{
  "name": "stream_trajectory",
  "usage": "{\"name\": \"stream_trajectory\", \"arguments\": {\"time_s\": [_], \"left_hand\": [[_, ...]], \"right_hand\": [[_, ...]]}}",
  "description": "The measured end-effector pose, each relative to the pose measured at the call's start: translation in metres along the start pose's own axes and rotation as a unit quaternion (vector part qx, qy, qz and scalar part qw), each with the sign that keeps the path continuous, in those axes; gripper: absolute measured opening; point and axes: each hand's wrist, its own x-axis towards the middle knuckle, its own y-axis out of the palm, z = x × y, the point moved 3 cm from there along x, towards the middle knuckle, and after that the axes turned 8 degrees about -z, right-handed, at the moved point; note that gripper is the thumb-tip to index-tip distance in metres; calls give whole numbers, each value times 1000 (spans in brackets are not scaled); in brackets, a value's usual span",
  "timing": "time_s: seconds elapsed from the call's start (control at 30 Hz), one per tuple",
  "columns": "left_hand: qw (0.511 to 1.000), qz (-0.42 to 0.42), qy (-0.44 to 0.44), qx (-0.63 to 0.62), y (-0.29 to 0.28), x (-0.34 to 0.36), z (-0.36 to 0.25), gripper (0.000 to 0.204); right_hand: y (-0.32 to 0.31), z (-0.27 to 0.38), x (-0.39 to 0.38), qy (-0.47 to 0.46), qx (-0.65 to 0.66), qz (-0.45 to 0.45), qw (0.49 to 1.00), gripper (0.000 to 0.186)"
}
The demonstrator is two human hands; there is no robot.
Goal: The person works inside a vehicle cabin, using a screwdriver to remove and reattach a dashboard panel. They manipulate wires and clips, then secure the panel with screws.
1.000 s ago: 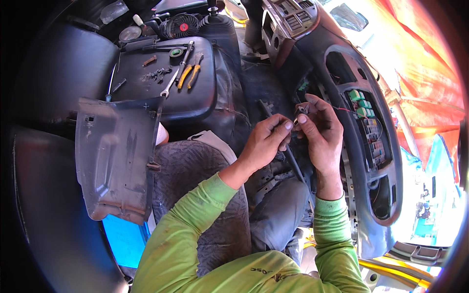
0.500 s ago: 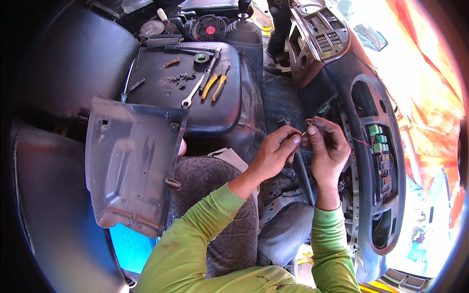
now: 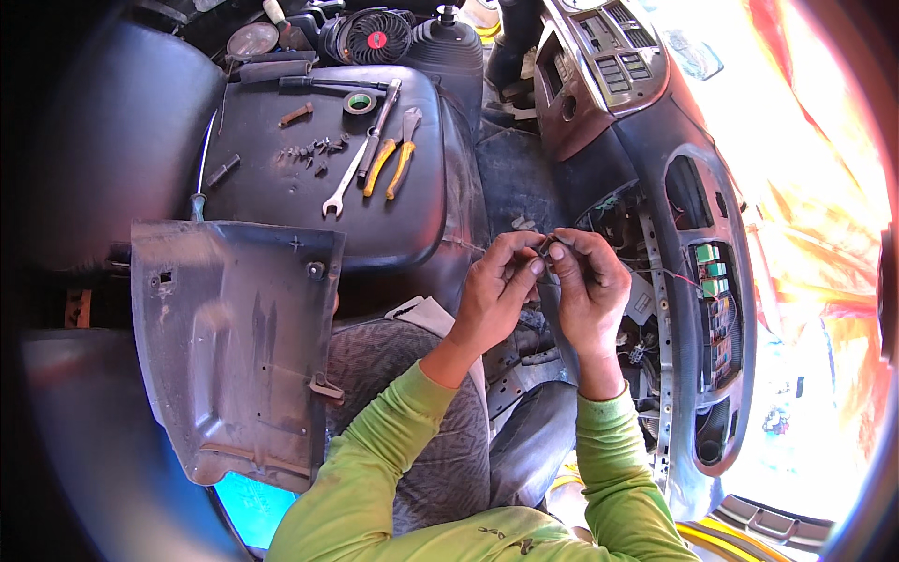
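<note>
My left hand and my right hand meet in front of me, above the footwell. Thumbs and fingertips of both are pinched around one small dark part; it is mostly covered and too small to name. Beside my left arm a grey-black plastic trim panel leans over the seats, a metal clip on its edge. Past it, on the black seat cushion, lie yellow-handled pliers, a combination wrench, a ratchet handle, a roll of tape and several small dark clips.
The dashboard runs along my right, with open cut-outs showing green relays, fuses and loose wiring. At the far side stand a small black fan and a gear lever boot. A screwdriver rests by the seat's left edge.
The view has shifted, so the seat and tools sit farther left. Both hands stay together at the small part, and their fingertips have drawn closer around it.
</note>
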Motion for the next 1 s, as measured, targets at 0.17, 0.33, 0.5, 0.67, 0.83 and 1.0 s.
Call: {"name": "stream_trajectory", "arguments": {"time_s": [0.17, 0.33, 0.5, 0.67, 0.83, 1.0], "left_hand": [[998, -32, 40, 19, -3, -2, -7, 24], [997, -36, 51, 47, -2, -2, -10, 19], [998, -19, 44, 50, 0, -1, -10, 17], [992, -30, 95, 71, 0, -3, -18, 13], [992, -42, 99, 65, -2, -3, -23, 13], [990, -35, 95, 98, -1, -3, -27, 13]], "right_hand": [[14, 0, -9, -22, -15, -39, 999, 14], [23, -4, -19, 69, 129, -95, 985, 13], [14, -10, -20, 176, 253, -115, 944, 14], [5, -17, -20, 311, 365, -106, 871, 18], [4, -19, -26, 362, 432, -77, 823, 16], [8, -15, -26, 319, 416, -98, 846, 13]]}}
